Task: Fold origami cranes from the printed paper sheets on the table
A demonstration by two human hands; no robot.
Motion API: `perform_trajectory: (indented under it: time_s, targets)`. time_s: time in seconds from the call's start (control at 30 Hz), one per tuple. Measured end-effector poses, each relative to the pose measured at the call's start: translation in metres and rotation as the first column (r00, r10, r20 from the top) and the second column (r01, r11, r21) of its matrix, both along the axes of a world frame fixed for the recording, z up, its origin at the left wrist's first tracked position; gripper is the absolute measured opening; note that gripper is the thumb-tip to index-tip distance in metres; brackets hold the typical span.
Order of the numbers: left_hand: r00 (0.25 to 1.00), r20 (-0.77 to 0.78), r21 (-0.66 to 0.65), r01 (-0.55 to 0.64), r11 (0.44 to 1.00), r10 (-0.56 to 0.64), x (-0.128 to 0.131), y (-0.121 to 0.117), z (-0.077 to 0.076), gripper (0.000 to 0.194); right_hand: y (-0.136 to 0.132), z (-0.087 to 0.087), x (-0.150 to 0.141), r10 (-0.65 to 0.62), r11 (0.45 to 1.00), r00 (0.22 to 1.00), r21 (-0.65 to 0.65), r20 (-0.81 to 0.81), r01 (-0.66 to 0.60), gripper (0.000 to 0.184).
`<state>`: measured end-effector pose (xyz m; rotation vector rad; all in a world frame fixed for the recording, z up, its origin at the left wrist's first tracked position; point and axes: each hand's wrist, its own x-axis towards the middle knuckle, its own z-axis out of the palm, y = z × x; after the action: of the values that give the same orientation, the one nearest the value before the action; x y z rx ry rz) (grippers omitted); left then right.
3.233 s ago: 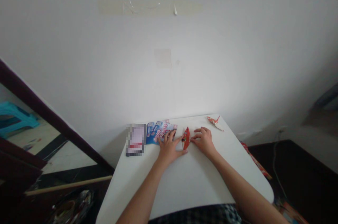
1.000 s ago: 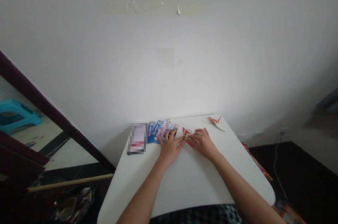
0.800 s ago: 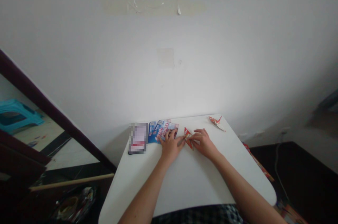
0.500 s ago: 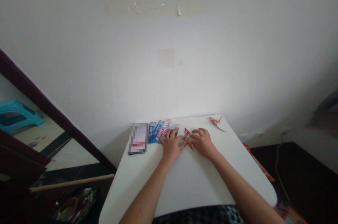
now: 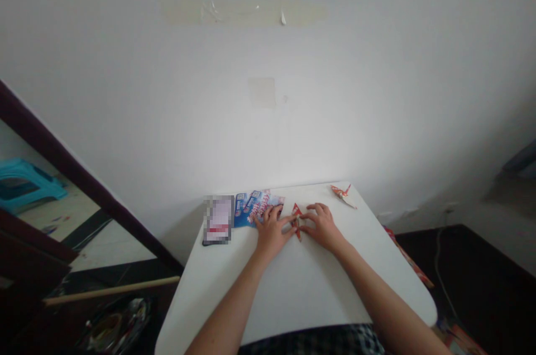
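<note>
Lightly curled, the left hand (image 5: 272, 235) and the right hand (image 5: 322, 226) sit on either side of a small folded red paper piece (image 5: 297, 221), near the far edge of the white table (image 5: 293, 288). Whether either hand grips it, I cannot tell (the fingers hide too much). Thin, light and soft, it would crumple easily, so a gentle fingertip pinch on its folded edges seems safest.

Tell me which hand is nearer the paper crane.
Right: the right hand sits near the paper crane, not touching it; the left hand lies farther, beyond the red folded paper.
</note>
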<state>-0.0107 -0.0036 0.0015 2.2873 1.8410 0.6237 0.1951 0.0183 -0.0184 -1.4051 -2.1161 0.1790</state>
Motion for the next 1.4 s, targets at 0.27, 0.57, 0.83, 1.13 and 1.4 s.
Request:
perform_trajectory:
  time_s: [0.27,0.57,0.83,1.13,1.4]
  targets:
    - [0.994,0.097,0.051,-0.055,0.997,0.049,0.001,-0.001,0.007,0.024,-0.001,0.002,0.000,-0.017,1.000,1.000,0.001,0.000,0.017,0.027]
    - [0.999,0.017,0.021,-0.041,0.999,0.040,-0.002,-0.003,0.009,0.030,0.001,-0.001,0.001,-0.010,1.000,1.000,-0.027,-0.005,0.009,0.027]
    - [0.995,-0.077,-0.075,-0.071,0.995,0.066,-0.006,-0.003,0.010,0.037,-0.001,0.003,0.002,0.009,0.998,1.000,-0.068,0.026,-0.007,0.032]
    - [0.996,-0.072,-0.064,-0.065,0.996,0.061,-0.007,-0.001,0.006,0.036,0.002,0.001,0.004,0.036,0.997,0.999,-0.063,-0.015,-0.037,0.027]
    - [0.994,-0.087,-0.065,-0.066,0.996,0.061,-0.006,-0.001,0.004,0.036,0.013,-0.004,0.012,0.067,0.997,0.983,-0.013,-0.169,-0.070,0.018]
